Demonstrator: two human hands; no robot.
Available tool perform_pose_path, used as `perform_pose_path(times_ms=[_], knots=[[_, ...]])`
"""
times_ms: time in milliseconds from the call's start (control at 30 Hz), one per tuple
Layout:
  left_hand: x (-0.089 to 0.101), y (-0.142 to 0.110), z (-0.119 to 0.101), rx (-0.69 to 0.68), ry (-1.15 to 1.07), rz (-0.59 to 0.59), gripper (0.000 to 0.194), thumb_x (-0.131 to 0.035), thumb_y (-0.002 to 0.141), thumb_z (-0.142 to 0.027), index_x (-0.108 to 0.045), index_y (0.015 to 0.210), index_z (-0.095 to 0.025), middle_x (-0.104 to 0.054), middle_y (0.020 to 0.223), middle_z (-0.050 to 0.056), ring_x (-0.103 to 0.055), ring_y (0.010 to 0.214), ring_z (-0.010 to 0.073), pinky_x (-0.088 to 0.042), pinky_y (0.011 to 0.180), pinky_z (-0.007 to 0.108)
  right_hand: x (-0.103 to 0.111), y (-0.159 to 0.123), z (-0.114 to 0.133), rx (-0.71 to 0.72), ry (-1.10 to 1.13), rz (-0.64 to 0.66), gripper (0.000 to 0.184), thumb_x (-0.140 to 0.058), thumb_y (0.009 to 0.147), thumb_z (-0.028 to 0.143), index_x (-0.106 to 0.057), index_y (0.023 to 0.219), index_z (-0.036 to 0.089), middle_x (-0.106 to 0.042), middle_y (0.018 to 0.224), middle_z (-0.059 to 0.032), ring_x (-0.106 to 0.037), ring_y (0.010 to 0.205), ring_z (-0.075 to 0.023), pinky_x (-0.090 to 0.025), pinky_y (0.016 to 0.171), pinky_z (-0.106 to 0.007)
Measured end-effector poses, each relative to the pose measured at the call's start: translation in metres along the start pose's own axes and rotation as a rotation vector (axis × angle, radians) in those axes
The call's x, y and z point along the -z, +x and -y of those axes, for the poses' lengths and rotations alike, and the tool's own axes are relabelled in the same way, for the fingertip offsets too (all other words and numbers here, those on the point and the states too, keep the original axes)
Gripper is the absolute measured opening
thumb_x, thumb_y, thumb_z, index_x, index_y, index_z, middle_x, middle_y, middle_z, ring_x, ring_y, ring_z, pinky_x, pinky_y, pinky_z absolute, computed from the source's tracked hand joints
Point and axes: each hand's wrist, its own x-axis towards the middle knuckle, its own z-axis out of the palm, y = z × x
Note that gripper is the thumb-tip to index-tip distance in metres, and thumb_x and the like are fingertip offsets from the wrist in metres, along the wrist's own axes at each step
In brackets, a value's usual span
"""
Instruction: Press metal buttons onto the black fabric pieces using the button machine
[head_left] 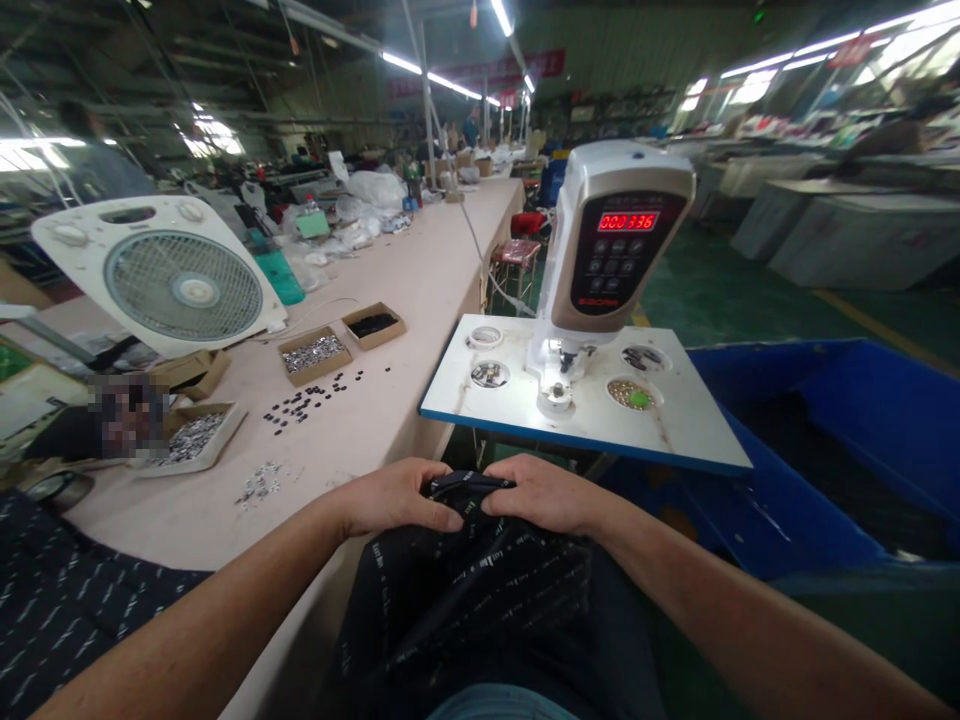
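Observation:
Both hands pinch the folded top edge of a dark printed fabric piece (480, 590), which hangs down over my lap. My left hand (401, 497) grips the edge with its thumb on the near side. A short stretch of fabric away, my right hand (536, 492) grips the same edge in the same way. Pale lettering runs in rows across the cloth; which garment it is, I cannot tell. Just beyond the hands stands a snap-fastening machine (626, 235) with a red lit display. Its white work plate (480, 410) has round wells with small metal parts.
On the long table (360, 400) are a box of metal pieces (313, 355), a box of black pieces (375, 325), loose black discs (300, 405) and a white fan (184, 275). More printed fabric (82, 600) lies left. A blue bin (840, 440) stands right.

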Motion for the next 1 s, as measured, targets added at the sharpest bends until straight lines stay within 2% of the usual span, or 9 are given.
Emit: perform_pose_path(times_ms=[100, 200, 300, 367, 500, 567, 733, 867, 1000], knots=[[0.000, -0.001, 0.002, -0.058, 0.168, -0.033, 0.026, -0.074, 0.071, -0.026, -0.062, 0.092, -0.017, -0.064, 0.083, -0.002, -0.056, 0.075, 0.0150, -0.044, 0.069, 0.025, -0.002, 0.001, -0.002, 0.004, -0.004, -0.022, 0.010, -0.063, 0.079, 0.027, -0.064, 0.076, 0.018, -0.058, 0.070, 0.0029, -0.053, 0.064, -0.0130, -0.037, 0.055, -0.021], [-0.003, 0.001, 0.001, -0.140, 0.416, -0.177, 0.009, -0.057, 0.075, -0.019, -0.059, 0.084, -0.017, -0.058, 0.077, -0.003, -0.053, 0.072, 0.0146, -0.038, 0.064, 0.026, -0.004, 0.001, -0.004, 0.061, -0.055, -0.034, 0.010, -0.063, 0.080, 0.026, -0.062, 0.075, 0.018, -0.056, 0.071, 0.0034, -0.052, 0.066, -0.0131, -0.036, 0.056, -0.021], [-0.006, 0.003, -0.002, -0.194, 0.525, -0.322, 0.010, -0.048, 0.076, -0.019, -0.056, 0.082, -0.018, -0.058, 0.080, -0.001, -0.054, 0.076, 0.0168, -0.039, 0.067, 0.028, -0.005, 0.001, -0.005, 0.085, -0.040, -0.037, 0.008, -0.063, 0.080, 0.025, -0.064, 0.081, 0.018, -0.058, 0.073, 0.0038, -0.054, 0.067, -0.0132, -0.036, 0.057, -0.021], [-0.009, 0.003, -0.004, -0.211, 0.523, -0.356, 0.013, -0.046, 0.079, -0.022, -0.057, 0.084, -0.017, -0.060, 0.084, 0.001, -0.055, 0.081, 0.0183, -0.042, 0.071, 0.030, -0.005, 0.001, -0.004, 0.084, -0.023, -0.046, 0.008, -0.062, 0.080, 0.023, -0.064, 0.084, 0.018, -0.059, 0.073, 0.0041, -0.054, 0.067, -0.0130, -0.036, 0.057, -0.022], [-0.013, 0.003, -0.002, -0.186, 0.440, -0.330, 0.021, -0.048, 0.086, -0.029, -0.061, 0.095, -0.016, -0.064, 0.094, 0.003, -0.058, 0.089, 0.0205, -0.044, 0.078, 0.032, -0.006, 0.000, -0.002, 0.070, -0.066, -0.102, 0.008, -0.062, 0.077, 0.021, -0.064, 0.084, 0.017, -0.059, 0.072, 0.0039, -0.055, 0.066, -0.0130, -0.036, 0.056, -0.021], [-0.014, 0.004, 0.001, -0.165, 0.368, -0.304, 0.023, -0.053, 0.086, -0.033, -0.062, 0.097, -0.015, -0.065, 0.093, 0.003, -0.058, 0.087, 0.0201, -0.044, 0.077, 0.031, -0.006, -0.001, 0.000, 0.064, -0.078, -0.111, 0.010, -0.064, 0.076, 0.022, -0.065, 0.085, 0.017, -0.059, 0.071, 0.0042, -0.054, 0.065, -0.0127, -0.036, 0.056, -0.021], [-0.011, 0.004, 0.010, -0.151, 0.190, -0.129, 0.033, -0.072, 0.073, -0.028, -0.066, 0.102, -0.015, -0.069, 0.091, 0.001, -0.060, 0.083, 0.0180, -0.045, 0.076, 0.028, -0.008, -0.005, 0.002, 0.070, -0.105, -0.135, 0.014, -0.066, 0.075, 0.024, -0.068, 0.086, 0.017, -0.061, 0.072, 0.0041, -0.055, 0.065, -0.0127, -0.035, 0.055, -0.021], [-0.008, 0.001, 0.012, -0.049, 0.179, -0.095, 0.024, -0.073, 0.070, -0.026, -0.069, 0.091, -0.015, -0.067, 0.080, -0.002, -0.058, 0.074, 0.0157, -0.042, 0.071, 0.026, -0.010, -0.005, 0.007, 0.115, -0.193, -0.150, 0.008, -0.065, 0.075, 0.022, -0.067, 0.081, 0.017, -0.061, 0.071, 0.0038, -0.056, 0.066, -0.0131, -0.035, 0.056, -0.022], [-0.007, 0.000, 0.013, -0.036, 0.150, -0.087, 0.017, -0.073, 0.070, -0.026, -0.070, 0.083, -0.015, -0.065, 0.074, -0.003, -0.054, 0.069, 0.0137, -0.039, 0.069, 0.026, -0.010, -0.003, 0.008, 0.136, -0.202, -0.145, 0.009, -0.065, 0.076, 0.022, -0.068, 0.083, 0.017, -0.062, 0.072, 0.0038, -0.055, 0.065, -0.0129, -0.035, 0.057, -0.022]])
